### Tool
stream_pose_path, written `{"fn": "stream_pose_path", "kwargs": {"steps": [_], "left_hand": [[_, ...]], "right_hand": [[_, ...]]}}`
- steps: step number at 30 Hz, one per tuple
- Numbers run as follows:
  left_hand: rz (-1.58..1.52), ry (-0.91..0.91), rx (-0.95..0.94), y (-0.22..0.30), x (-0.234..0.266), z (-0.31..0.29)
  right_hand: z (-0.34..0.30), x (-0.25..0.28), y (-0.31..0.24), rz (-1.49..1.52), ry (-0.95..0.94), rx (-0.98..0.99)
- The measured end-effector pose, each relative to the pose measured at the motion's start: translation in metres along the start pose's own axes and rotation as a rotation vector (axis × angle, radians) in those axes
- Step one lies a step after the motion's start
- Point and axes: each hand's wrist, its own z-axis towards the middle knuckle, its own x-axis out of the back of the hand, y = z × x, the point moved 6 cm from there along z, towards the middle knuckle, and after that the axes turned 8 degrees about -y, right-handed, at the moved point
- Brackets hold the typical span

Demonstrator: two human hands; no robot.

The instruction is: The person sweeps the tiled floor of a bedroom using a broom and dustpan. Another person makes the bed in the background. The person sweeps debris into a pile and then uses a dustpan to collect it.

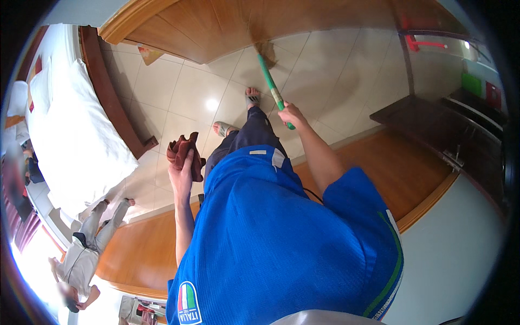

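Note:
Bunched in my left hand (181,170) is a dark reddish-brown cloth (187,151), held out at my side over the floor. My right hand (292,115) is wrapped round the green handle of a broom (271,84), close to its upper end. The handle slants away from me, and its brown bristles (266,54) rest on the tiled floor beside the wooden panelling. My feet in grey sandals stand on the tiles between the two hands.
A bed with white sheets (81,130) and a dark wooden frame (116,100) lies to the left. Another person (84,254) stands at the lower left. A dark wooden shelf (428,127) is on the right, and wooden panelling (184,27) runs along the far side.

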Motion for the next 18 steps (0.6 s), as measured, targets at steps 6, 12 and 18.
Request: {"fn": "stream_pose_path", "kwargs": {"steps": [6, 12, 18], "left_hand": [[-0.116, -0.049, -0.123, -0.009, -0.006, 0.015], [-0.32, -0.046, -0.103, -0.035, -0.002, 0.017], [-0.347, -0.108, -0.046, -0.056, -0.003, 0.027]], "right_hand": [[-0.082, 0.017, 0.021, 0.031, 0.084, -0.025], [-0.198, 0.037, 0.028, -0.176, 0.112, 0.029], [-0.211, 0.039, -0.046, -0.239, -0.224, 0.039]]}}
